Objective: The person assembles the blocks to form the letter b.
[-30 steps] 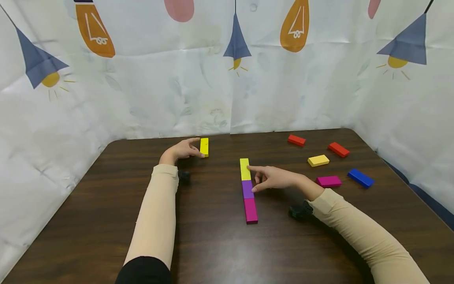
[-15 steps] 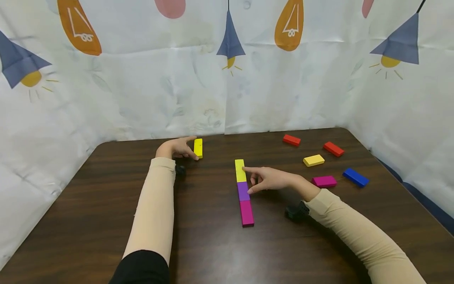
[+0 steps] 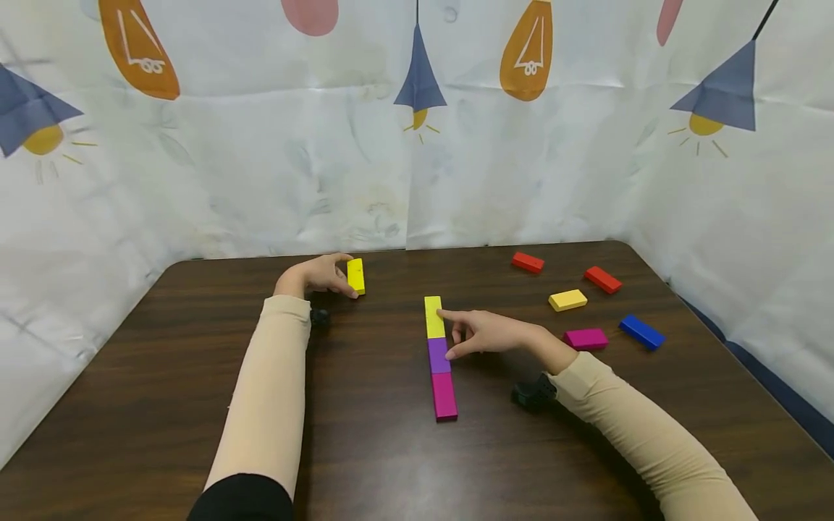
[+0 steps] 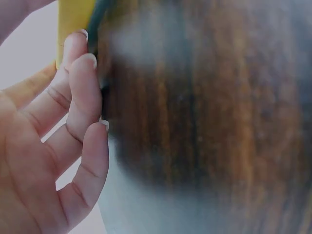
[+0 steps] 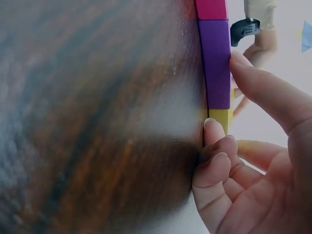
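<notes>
In the head view a row of blocks lies end to end on the dark wooden table [image 3: 365,449]: yellow block [image 3: 433,325], purple block [image 3: 439,354], magenta block [image 3: 444,398]. My right hand [image 3: 485,333] is at its right side. Its straight index finger touches the yellow one and its thumb the purple one; the right wrist view shows the other fingers bent. Farther left, my left hand [image 3: 319,275] pinches another yellow block [image 3: 355,277], index finger at the far end and thumb at the near end. The left wrist view shows only part of that block, blurred.
On the right lie two red blocks, the far red block [image 3: 528,263] and the near red block [image 3: 603,280], plus a pale yellow block [image 3: 567,300], a magenta block [image 3: 586,339] and a blue block [image 3: 642,333]. A printed curtain [image 3: 287,181] stands behind the table's far edge.
My left index finger and thumb have come in over the ends of the separate yellow block. The right hand stays beside the row. The whole head view has shifted slightly.
</notes>
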Available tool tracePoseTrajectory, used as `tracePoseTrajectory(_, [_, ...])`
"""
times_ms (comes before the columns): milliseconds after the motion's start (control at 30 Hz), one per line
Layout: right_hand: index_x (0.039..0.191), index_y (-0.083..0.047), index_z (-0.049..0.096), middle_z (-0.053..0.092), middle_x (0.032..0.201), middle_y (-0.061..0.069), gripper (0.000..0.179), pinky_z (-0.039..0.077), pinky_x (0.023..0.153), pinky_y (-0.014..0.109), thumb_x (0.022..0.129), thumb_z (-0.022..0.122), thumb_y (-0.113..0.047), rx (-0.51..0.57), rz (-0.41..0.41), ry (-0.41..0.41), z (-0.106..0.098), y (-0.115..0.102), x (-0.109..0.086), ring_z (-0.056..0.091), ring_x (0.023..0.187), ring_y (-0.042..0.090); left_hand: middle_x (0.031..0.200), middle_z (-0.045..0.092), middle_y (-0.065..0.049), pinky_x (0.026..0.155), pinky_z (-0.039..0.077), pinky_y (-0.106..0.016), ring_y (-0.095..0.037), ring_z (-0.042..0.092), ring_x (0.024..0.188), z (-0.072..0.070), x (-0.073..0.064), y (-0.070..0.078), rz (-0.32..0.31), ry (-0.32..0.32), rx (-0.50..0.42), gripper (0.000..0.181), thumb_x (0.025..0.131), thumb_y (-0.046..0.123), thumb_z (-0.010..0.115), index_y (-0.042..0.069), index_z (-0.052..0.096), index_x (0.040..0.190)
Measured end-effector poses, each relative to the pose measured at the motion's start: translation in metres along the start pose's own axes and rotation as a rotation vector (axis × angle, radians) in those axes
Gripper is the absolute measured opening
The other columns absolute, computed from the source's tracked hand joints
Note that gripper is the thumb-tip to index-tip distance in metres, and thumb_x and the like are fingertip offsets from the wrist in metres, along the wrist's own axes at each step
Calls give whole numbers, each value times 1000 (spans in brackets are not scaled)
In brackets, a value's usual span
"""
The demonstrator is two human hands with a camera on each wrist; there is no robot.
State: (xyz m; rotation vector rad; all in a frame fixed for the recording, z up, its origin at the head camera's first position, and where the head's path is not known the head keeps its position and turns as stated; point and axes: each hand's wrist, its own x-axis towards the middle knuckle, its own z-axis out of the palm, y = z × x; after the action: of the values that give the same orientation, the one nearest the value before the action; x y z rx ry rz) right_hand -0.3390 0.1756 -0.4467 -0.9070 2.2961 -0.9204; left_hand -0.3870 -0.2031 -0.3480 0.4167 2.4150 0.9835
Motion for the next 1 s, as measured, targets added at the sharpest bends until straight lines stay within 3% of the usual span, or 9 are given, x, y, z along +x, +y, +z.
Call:
tracePoseTrajectory(133, [163,-16,30,59,96,0,101,43,63,26,84,81,-54,3,-8,-9,0,-18,-10,52,70,12,91,62,-6,64,38,-28,-20,51,74,6,2,5,21,31,15,94,92,14,77,-4,15,161])
tracePoseTrajectory(200, [163,-10,28,59,98,3,96,44,66,30,89,80,-44,1,19,-22,-2,-40,-18,52,70,16,88,62,-5,62,38,-27,-19,52,72,9,5,9,41,31,15,95,92,14,78,-3,16,161])
tracePoseTrajectory(300, [163,-10,29,58,98,2,95,45,64,29,90,80,-44,30,19,-29,-3,-49,-22,52,68,14,88,64,-6,63,38,-29,-20,54,72,11,6,16,61,30,32,95,91,14,78,-3,16,162])
tracePoseTrajectory(433, [164,-16,29,58,99,1,99,44,61,27,86,81,-50,59,14,-30,-3,-31,-15,51,65,13,107,65,-14,74,44,-36,-26,59,83,12,6,24,53,51,45,97,91,15,79,0,16,163])
tracePoseTrajectory(633, [163,-11,29,58,100,2,93,46,62,29,92,76,-48,-26,19,-22,-6,-44,-19,52,68,14,118,62,-25,94,50,-46,-35,63,98,18,7,38,68,96,34,98,90,11,79,-2,15,162])
tracePoseTrajectory(900, [162,-25,33,62,99,3,101,45,61,31,81,81,-59,18,51,-2,-3,-8,-1,53,68,18,111,68,-21,93,51,-42,-32,67,91,31,11,47,73,125,79,99,86,12,84,-1,20,161])
tracePoseTrajectory(1000, [163,-24,32,63,99,5,104,47,61,34,80,81,-63,8,39,-12,-2,-3,2,55,67,20,110,69,-20,93,51,-41,-31,67,90,35,13,50,78,131,84,99,86,13,84,0,22,161])
